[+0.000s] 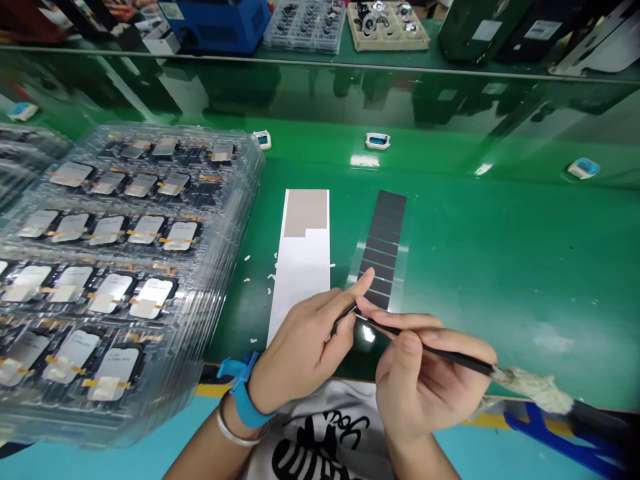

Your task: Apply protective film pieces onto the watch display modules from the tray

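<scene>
Centrally, just above the table's near edge, a small dark piece (346,312) sits pinched between the thumb and fingers of your left hand (305,353), the index finger stretched out past it. It looks thin and black; its finer detail is too small to tell. Your right hand (435,380) has its thumb and fingers closed around a slim black tool (457,360), gripped like a pen, its tip meeting the piece. Just beyond your fingertips lies a clear sheet bearing a column of dark rectangles (383,243). Left of that is a white strip (303,270), tan at its far end, with white scraps nearby. Further left, stacked clear trays (230,247) hold rows of pale-faced parts on the green table (500,267).
</scene>
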### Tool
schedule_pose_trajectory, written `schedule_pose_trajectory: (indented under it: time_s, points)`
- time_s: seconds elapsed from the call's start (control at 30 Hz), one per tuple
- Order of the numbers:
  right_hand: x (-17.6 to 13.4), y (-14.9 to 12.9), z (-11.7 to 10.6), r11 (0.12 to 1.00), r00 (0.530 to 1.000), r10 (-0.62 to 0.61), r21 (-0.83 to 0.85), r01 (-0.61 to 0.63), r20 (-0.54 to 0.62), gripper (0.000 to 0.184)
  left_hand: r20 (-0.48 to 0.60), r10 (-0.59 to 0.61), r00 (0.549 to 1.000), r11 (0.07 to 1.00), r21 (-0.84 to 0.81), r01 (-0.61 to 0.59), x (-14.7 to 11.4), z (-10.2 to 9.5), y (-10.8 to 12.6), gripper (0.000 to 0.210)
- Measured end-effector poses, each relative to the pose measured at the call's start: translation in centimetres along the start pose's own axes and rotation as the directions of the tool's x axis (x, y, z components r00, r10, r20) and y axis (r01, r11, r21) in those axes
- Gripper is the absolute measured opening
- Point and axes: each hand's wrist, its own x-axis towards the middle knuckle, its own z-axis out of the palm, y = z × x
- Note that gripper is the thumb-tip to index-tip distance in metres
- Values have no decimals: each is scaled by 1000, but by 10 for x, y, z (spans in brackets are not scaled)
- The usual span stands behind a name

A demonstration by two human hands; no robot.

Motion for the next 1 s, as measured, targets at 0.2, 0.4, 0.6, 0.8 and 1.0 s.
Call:
schedule_pose_trajectory:
  time_s: [0.2,0.4,0.6,0.8,1.0]
  points:
    - [-4,0,-2,999,998,-36,-29,37,46,27,-13,2,1000,999,54,-1,1,1,-1,52]
    - [-7,0,-1,999,994,-42,-24,45,96,35,-50,6,999,992,127,0,1,4,-1,56]
    - [-8,1,-1,996,995,-57,-57,62,81,37,-47,-32,998,986,160,39,0,4,1,55]
    - [-6,1,0,993,994,-59,-92,68,90,29,-47,-24,999,989,146,31,4,4,-2,56]
    - [-1,2,2,989,972,-133,-94,116,-192,22,-181,7,983,983,180,26,-13,2,18,37]
